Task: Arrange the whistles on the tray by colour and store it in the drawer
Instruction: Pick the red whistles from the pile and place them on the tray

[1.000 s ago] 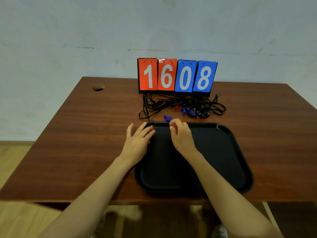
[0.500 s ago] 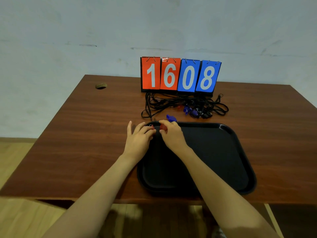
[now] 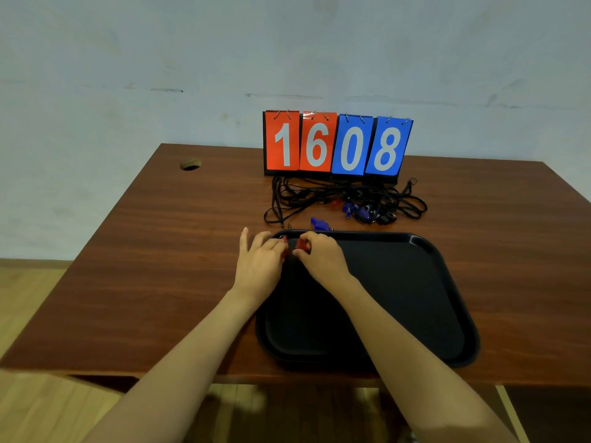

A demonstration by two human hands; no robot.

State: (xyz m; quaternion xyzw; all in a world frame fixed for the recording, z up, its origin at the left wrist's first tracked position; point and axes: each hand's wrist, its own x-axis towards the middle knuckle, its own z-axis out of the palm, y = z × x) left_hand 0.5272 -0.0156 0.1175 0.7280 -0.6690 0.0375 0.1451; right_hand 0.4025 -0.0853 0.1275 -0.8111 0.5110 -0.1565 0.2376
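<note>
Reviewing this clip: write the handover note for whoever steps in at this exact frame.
Right hand: pinches a red whistle over the far-left corner of the black tray.
Left hand: fingertips against red plastic beside it; grip unclear.
A blue whistle lies on the table just beyond the tray; other whistles sit in tangled black lanyards before the scoreboard.
Done: no whistle seen lying free on the tray.
Left: sort all by colour, store the tray in the drawer.
</note>
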